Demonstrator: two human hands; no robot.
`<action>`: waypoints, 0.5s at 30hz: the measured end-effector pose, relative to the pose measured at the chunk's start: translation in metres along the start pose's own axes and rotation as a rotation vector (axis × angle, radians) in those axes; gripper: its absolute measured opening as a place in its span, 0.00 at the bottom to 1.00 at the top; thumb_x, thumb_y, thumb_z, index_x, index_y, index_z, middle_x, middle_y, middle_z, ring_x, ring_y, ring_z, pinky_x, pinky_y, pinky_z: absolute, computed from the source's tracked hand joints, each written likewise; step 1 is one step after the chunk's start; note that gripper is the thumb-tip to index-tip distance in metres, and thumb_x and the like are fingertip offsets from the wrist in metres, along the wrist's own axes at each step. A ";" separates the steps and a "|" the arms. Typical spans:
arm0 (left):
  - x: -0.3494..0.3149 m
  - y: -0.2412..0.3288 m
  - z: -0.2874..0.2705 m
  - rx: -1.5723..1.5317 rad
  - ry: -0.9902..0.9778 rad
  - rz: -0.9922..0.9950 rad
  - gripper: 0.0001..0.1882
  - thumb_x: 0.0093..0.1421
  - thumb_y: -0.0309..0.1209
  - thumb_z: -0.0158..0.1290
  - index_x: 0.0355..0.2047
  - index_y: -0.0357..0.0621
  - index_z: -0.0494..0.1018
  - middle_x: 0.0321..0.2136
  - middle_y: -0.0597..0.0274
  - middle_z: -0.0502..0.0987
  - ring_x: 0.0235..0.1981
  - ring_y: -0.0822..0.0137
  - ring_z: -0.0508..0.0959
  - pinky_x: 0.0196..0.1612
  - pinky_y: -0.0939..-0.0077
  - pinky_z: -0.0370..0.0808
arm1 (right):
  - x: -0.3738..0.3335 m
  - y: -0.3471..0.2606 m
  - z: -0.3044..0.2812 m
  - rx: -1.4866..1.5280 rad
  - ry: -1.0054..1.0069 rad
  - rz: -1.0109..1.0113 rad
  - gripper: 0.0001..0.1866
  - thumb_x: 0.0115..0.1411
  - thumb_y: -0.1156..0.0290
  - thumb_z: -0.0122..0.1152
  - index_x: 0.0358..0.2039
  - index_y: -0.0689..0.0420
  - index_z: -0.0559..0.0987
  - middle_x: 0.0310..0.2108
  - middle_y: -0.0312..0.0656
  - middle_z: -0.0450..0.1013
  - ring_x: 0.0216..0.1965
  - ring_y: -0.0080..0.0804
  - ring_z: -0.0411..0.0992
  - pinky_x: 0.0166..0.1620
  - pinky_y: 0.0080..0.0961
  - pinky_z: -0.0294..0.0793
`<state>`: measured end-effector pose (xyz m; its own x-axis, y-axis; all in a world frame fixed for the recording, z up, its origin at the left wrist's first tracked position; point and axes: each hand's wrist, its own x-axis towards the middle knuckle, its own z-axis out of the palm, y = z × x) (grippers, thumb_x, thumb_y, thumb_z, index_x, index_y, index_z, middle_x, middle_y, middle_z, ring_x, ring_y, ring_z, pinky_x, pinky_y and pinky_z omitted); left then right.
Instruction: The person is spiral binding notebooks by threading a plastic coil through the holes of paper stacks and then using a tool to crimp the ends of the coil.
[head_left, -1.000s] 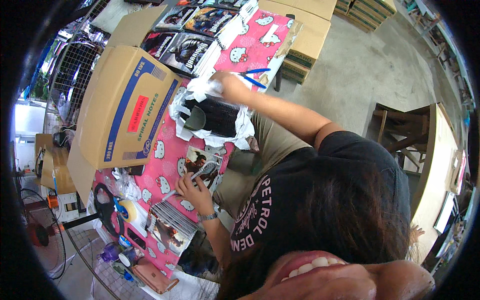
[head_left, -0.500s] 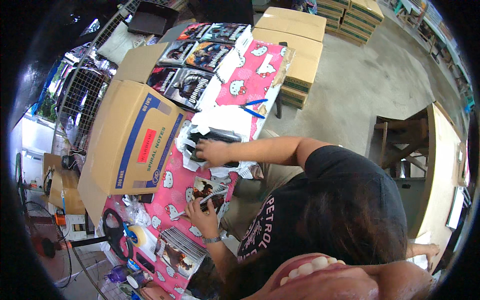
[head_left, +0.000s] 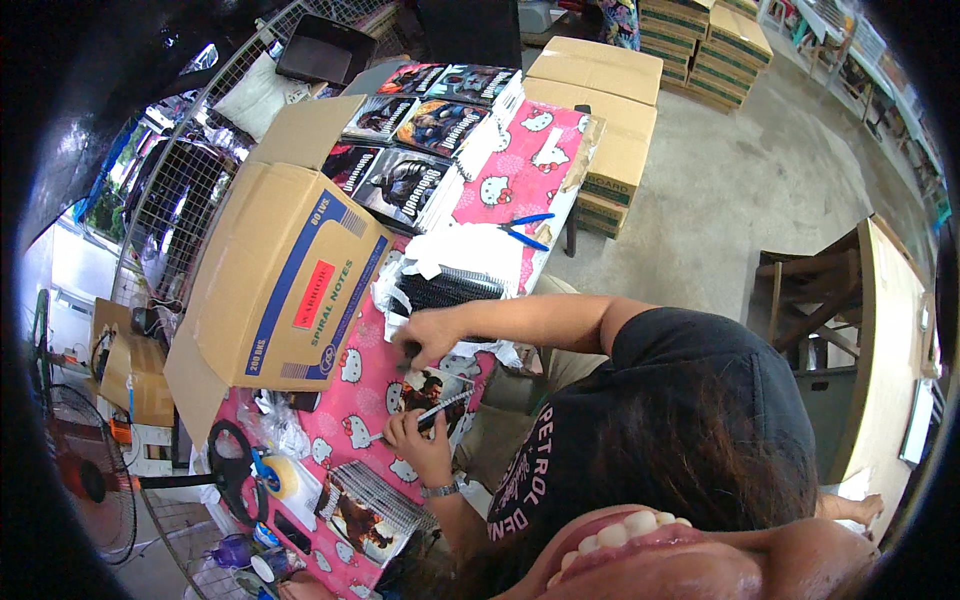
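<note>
Where fingers (head_left: 411,427) touch, strip (head_left: 453,402) slants rightward.

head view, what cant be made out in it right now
In the head view:
1. The dark thing at the right hand: blurred and too small to identify.
2. Inside of the cardboard box: hidden by its own side wall.
3. Part of the picture cover: covered by the left hand and a white strip.
4. The left palm: hidden behind the hand's back.
</note>
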<state>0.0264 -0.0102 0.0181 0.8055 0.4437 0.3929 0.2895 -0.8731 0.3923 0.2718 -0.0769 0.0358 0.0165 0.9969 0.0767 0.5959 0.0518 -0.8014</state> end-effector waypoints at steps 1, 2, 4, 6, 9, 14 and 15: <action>0.000 0.002 0.002 -0.009 0.004 0.018 0.17 0.47 0.39 0.63 0.31 0.41 0.73 0.36 0.56 0.71 0.47 0.51 0.66 0.50 0.50 0.61 | -0.003 -0.002 0.013 0.399 -0.089 -0.068 0.23 0.48 0.59 0.64 0.40 0.63 0.76 0.33 0.42 0.75 0.40 0.33 0.71 0.45 0.30 0.69; -0.001 0.002 0.004 0.001 0.032 0.028 0.18 0.47 0.40 0.63 0.31 0.41 0.73 0.35 0.55 0.71 0.47 0.51 0.66 0.50 0.50 0.62 | -0.003 -0.006 0.028 0.800 -0.182 -0.143 0.22 0.47 0.63 0.64 0.39 0.65 0.76 0.27 0.39 0.74 0.34 0.25 0.70 0.40 0.26 0.68; -0.003 -0.003 0.006 0.038 0.102 0.046 0.19 0.47 0.41 0.63 0.31 0.40 0.73 0.35 0.55 0.71 0.46 0.50 0.66 0.49 0.49 0.62 | -0.012 -0.021 0.030 0.699 -0.260 -0.108 0.18 0.48 0.66 0.62 0.38 0.65 0.77 0.28 0.36 0.73 0.34 0.20 0.68 0.39 0.24 0.68; -0.004 -0.005 0.004 0.028 0.043 0.040 0.19 0.46 0.41 0.63 0.31 0.40 0.73 0.36 0.54 0.71 0.47 0.50 0.66 0.49 0.49 0.62 | -0.009 -0.012 0.025 0.373 -0.284 0.026 0.18 0.49 0.66 0.61 0.37 0.65 0.78 0.30 0.37 0.75 0.35 0.22 0.69 0.40 0.25 0.69; -0.004 -0.003 0.005 0.022 0.056 0.043 0.19 0.46 0.42 0.63 0.31 0.40 0.73 0.36 0.54 0.71 0.47 0.50 0.66 0.50 0.49 0.62 | -0.020 -0.009 0.039 0.935 -0.189 -0.099 0.21 0.48 0.64 0.62 0.39 0.64 0.79 0.37 0.41 0.76 0.39 0.27 0.72 0.43 0.25 0.70; -0.003 -0.002 0.003 0.023 0.023 0.026 0.18 0.46 0.41 0.63 0.31 0.41 0.73 0.37 0.55 0.71 0.47 0.50 0.67 0.50 0.50 0.62 | -0.019 -0.011 0.025 0.572 -0.292 -0.020 0.22 0.48 0.67 0.62 0.44 0.65 0.77 0.44 0.42 0.74 0.44 0.30 0.71 0.47 0.26 0.69; -0.001 0.001 0.004 0.026 0.037 0.032 0.18 0.46 0.41 0.63 0.30 0.41 0.73 0.36 0.55 0.71 0.47 0.50 0.67 0.50 0.50 0.62 | -0.023 -0.007 0.027 0.955 -0.305 -0.047 0.22 0.49 0.68 0.62 0.44 0.66 0.77 0.44 0.42 0.74 0.45 0.30 0.71 0.47 0.27 0.69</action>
<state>0.0273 -0.0120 0.0147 0.7948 0.4224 0.4357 0.2776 -0.8915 0.3580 0.2455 -0.0981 0.0230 -0.2771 0.9581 0.0719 -0.3053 -0.0169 -0.9521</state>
